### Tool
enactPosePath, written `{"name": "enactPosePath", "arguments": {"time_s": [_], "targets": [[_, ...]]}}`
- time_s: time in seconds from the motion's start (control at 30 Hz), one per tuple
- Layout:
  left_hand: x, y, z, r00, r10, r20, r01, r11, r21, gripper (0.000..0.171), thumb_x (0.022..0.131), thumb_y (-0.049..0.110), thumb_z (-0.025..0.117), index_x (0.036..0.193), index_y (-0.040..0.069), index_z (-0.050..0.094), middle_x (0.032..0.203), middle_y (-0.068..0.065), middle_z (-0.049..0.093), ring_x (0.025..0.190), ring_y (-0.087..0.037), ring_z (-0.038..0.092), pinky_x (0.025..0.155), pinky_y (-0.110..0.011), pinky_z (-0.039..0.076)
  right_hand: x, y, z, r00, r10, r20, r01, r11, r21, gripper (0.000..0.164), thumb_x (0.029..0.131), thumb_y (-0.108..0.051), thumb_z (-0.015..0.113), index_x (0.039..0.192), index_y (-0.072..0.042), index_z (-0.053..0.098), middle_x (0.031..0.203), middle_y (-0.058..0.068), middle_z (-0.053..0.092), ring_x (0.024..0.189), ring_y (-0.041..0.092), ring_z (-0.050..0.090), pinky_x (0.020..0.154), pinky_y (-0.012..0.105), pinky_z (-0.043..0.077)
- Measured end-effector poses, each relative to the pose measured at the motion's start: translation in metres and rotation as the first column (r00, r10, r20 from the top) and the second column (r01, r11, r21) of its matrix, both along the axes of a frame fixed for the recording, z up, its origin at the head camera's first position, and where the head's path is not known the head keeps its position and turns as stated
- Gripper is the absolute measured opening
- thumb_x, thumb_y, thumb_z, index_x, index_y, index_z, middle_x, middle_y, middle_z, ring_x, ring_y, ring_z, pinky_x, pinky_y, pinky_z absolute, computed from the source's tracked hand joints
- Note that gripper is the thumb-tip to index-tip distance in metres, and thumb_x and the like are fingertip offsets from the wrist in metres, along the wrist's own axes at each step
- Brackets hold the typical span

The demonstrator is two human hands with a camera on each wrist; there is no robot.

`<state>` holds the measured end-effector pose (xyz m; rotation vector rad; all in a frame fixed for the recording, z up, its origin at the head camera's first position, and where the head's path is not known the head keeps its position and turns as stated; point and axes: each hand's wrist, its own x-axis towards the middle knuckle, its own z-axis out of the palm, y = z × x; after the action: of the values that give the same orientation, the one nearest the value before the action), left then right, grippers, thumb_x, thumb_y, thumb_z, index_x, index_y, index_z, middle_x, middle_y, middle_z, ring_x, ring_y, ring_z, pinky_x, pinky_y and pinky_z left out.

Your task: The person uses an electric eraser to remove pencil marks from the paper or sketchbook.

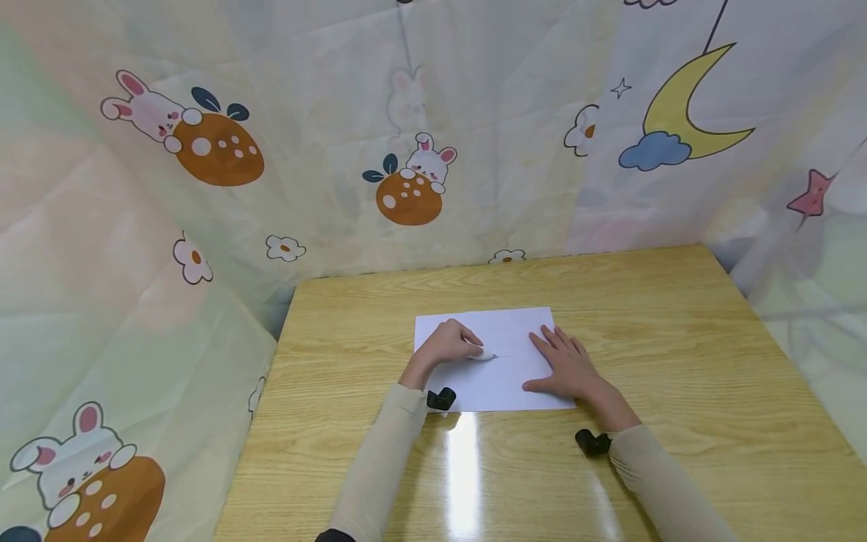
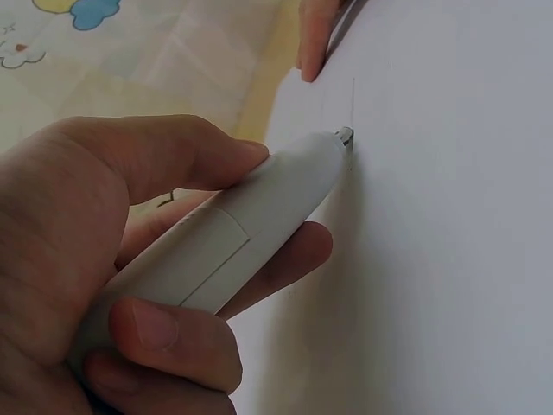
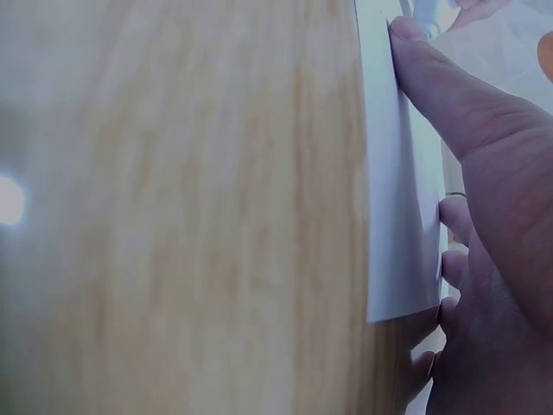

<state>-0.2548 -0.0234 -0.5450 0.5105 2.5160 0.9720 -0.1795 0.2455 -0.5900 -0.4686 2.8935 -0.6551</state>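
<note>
A white sheet of paper [image 1: 501,391] lies flat on the wooden table. My left hand [image 1: 450,342] is over its left half and grips a thick white pen-shaped tool [image 2: 225,225] with a seam along its barrel. The tool leans, and its small metal tip [image 2: 346,136] is right at the paper. A faint thin line [image 2: 352,95] runs from the tip toward the right side of the sheet. My right hand [image 1: 569,369] rests spread at the paper's right edge, thumb [image 3: 423,56] on the sheet, some fingers extending past its edge in the right wrist view.
The wooden table [image 1: 339,361] extends around the paper. Behind and beside it hang printed cloth curtains [image 1: 501,188] with rabbits, flowers and a moon. A black wrist-worn piece [image 1: 443,399] shows by the left wrist, another [image 1: 592,443] by the right.
</note>
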Motion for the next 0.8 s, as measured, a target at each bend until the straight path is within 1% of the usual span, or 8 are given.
{"name": "enactPosePath", "arguments": {"time_s": [0.07,0.2,0.43,0.6,0.67,0.8], "targets": [[-0.0002,0.0014,-0.0003,1.000,-0.008,0.009,0.008,1.000,0.003,0.014,0.081,0.025,0.075,0.090,0.017,0.080,0.092,0.005,0.072,0.067,-0.008,0.054,0.059,-0.024,0.043,0.0004,0.0000,0.0004,1.000,0.000,0.000,0.000,1.000,-0.003,0.108,0.074,-0.068,0.070,0.153,-0.007,0.029,0.157,0.022,0.016,0.143,0.044,0.007,0.108,0.063,0.005],[-0.0007,0.0040,-0.0012,0.999,-0.035,0.003,0.035,0.999,0.005,0.015,0.080,0.028,0.075,0.090,0.018,0.080,0.091,0.006,0.072,0.067,-0.008,0.054,0.059,-0.024,0.043,0.0009,-0.0005,0.0003,1.000,-0.006,0.003,0.006,1.000,-0.006,0.107,0.074,-0.066,0.071,0.153,-0.008,0.030,0.157,0.022,0.016,0.143,0.044,0.007,0.109,0.062,0.005],[0.0016,0.0003,-0.0018,1.000,0.001,0.006,-0.001,1.000,-0.014,0.013,0.080,0.025,0.076,0.089,0.017,0.080,0.087,0.006,0.071,0.066,-0.009,0.054,0.058,-0.025,0.043,0.0018,-0.0020,-0.0008,1.000,-0.002,0.004,0.002,1.000,-0.017,0.107,0.074,-0.066,0.071,0.153,-0.008,0.029,0.158,0.022,0.016,0.143,0.044,0.006,0.109,0.062,0.004],[0.0009,0.0025,-0.0029,1.000,-0.020,0.008,0.020,1.000,0.021,0.014,0.080,0.027,0.076,0.090,0.017,0.080,0.089,0.006,0.071,0.066,-0.008,0.054,0.058,-0.025,0.043,0.0012,-0.0022,-0.0021,1.000,-0.002,0.009,0.003,1.000,-0.020,0.108,0.074,-0.067,0.070,0.153,-0.007,0.029,0.158,0.022,0.016,0.143,0.044,0.006,0.108,0.062,0.004],[0.0010,0.0026,-0.0020,1.000,-0.019,0.007,0.019,1.000,0.014,0.014,0.080,0.028,0.075,0.090,0.018,0.080,0.089,0.007,0.071,0.067,-0.008,0.054,0.059,-0.025,0.043,0.0005,-0.0016,-0.0029,1.000,-0.002,0.011,0.002,1.000,-0.014,0.108,0.073,-0.068,0.070,0.153,-0.007,0.029,0.158,0.022,0.015,0.143,0.044,0.006,0.108,0.062,0.004],[0.0019,-0.0004,0.0013,1.000,0.017,0.003,-0.017,1.000,-0.018,0.012,0.080,0.027,0.076,0.089,0.019,0.080,0.090,0.006,0.071,0.068,-0.008,0.055,0.059,-0.025,0.044,-0.0008,-0.0008,-0.0027,1.000,-0.006,0.011,0.006,1.000,-0.008,0.108,0.073,-0.069,0.070,0.153,-0.009,0.028,0.158,0.021,0.015,0.143,0.043,0.006,0.109,0.061,0.004]]}}
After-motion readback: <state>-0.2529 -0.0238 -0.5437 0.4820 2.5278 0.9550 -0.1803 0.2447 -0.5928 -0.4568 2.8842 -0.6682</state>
